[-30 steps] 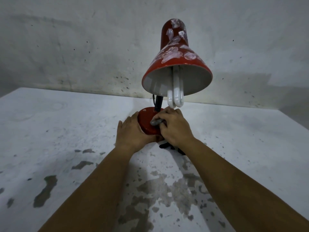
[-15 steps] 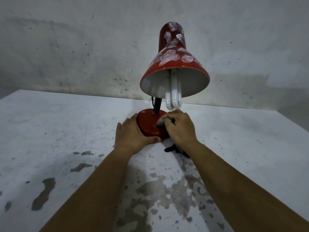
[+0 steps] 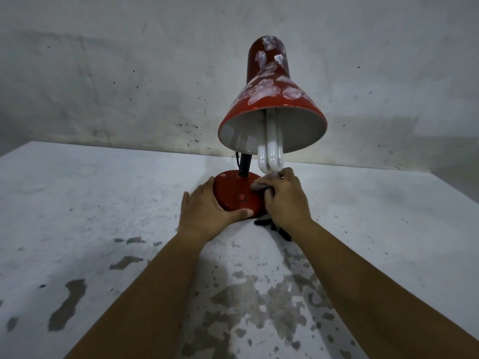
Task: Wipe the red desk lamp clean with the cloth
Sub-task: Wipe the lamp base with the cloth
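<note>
Since a second ago the right hand (image 3: pixel 285 198) has slid from the middle of the lamp's round base (image 3: pixel 237 194) out to its right edge, so that more of the red top and its small square switch (image 3: pixel 242 197) now show; the left hand (image 3: pixel 207 216) has kept its place. The red desk lamp (image 3: pixel 269 99) stands on the worn white table (image 3: pixel 90 216), close to the stained wall (image 3: pixel 116 73) behind it, with its shade tilted toward the camera and the white folded tube bulb (image 3: pixel 270 154) hanging out of the shade's mouth, just above the right hand's knuckles. The right forearm reaches in from the lower right, wrist low on the table, and the fingers are curled down over a bunched grey cloth (image 3: pixel 259 185), grasping it and pressing it on the right rim of the base; only a small blurred fold of the cloth shows under the fingertips. The left forearm comes in from the bottom centre, and the left hand lies with straight fingers against the left side of the base, the thumb stretched along the front edge, bracing it without closing round it. A black cord (image 3: pixel 272 225) lies on the table below the right wrist, partly hidden by it. The black neck (image 3: pixel 245 164) rises from the back of the base up behind the shade.
</note>
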